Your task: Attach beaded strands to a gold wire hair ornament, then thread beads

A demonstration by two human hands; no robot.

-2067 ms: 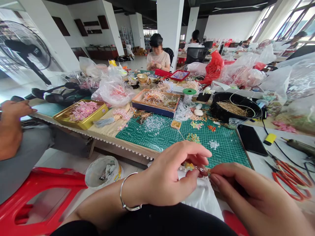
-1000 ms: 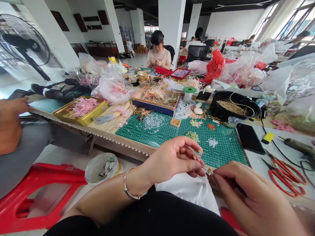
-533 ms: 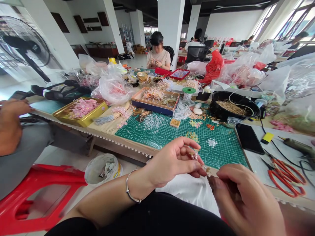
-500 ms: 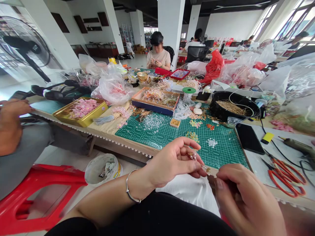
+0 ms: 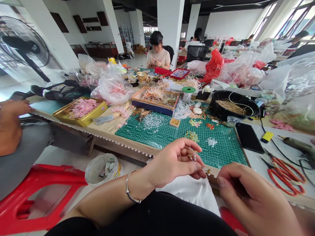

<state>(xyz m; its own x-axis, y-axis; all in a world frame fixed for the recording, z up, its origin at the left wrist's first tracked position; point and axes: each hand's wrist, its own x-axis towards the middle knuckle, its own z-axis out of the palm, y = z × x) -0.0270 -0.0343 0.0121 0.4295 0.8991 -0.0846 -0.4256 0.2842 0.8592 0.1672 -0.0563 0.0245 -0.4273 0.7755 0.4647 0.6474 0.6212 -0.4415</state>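
My left hand pinches a small beaded ornament with clear beads and gold-coloured bits between thumb and fingers. The ornament's far end, a little gold and whitish piece, pokes out past the fingertips toward the right. My right hand is just beside that end, thumb and forefinger pressed together. Whatever those fingers grip, perhaps something very thin, is too small to make out. Under both hands lies white cloth. Beyond them is a green cutting mat bearing clear beads and yellow-green beads.
Orange-handled pliers, a black phone and a glue gun lie at right. A black round tray, a bead-filled box and a gold tin stand farther back. Someone's arm is at left; another person sits opposite.
My right hand has drawn slightly right and down, widening the gap to the ornament's end. My left hand stays nearly in place, with the ornament turned slightly.
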